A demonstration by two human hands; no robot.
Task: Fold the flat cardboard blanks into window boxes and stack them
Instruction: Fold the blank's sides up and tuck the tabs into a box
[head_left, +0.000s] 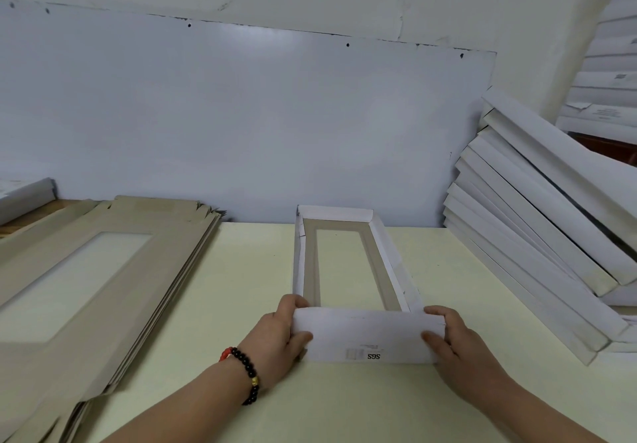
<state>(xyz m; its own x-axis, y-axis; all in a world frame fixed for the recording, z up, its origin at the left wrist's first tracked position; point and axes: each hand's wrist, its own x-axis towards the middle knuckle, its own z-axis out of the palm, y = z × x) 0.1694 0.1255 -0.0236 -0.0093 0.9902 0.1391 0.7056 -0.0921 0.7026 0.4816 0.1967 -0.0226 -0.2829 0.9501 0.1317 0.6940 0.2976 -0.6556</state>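
The stack of flat blanks (103,270) is cut off by the left and bottom edges.

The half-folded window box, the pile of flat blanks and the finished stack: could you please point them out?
half-folded window box (370,334), head view, near end flap.
pile of flat blanks (113,263), head view, top blank's border.
finished stack (537,232), head view, a leaning box's side.

left hand (281,330), right hand (451,339): fingers curled, apparently pinching.
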